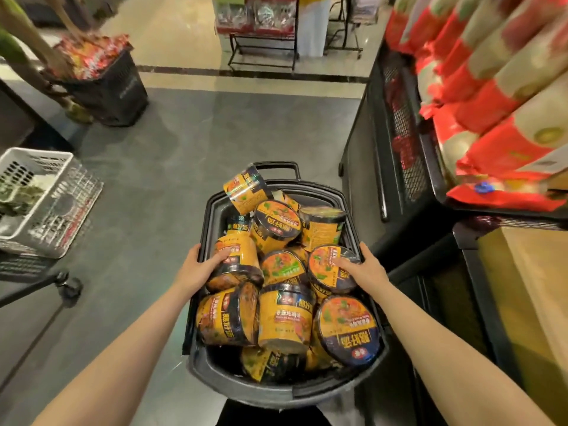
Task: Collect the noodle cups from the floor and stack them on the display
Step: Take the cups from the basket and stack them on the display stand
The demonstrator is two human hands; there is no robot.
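Observation:
A black shopping basket [353, 229] stands on the grey floor below me, piled with several yellow and dark blue noodle cups. My left hand [201, 265] grips one cup lying on its side [236, 262] at the basket's left edge. My right hand [362, 269] lies on the lid of another cup [325, 272] at the right edge, its fingers curled over the rim. More cups lie nearer me, such as a big one [347, 327] showing its lid. The display [504, 124] with red and beige packets rises on the right.
A black mesh rack [399, 142] holds the right-hand display. A white crate on a wheeled stand [40, 204] is to the left. A black bin of red packets [104, 84] stands farther back left. A metal stand with goods [261, 26] is across the aisle.

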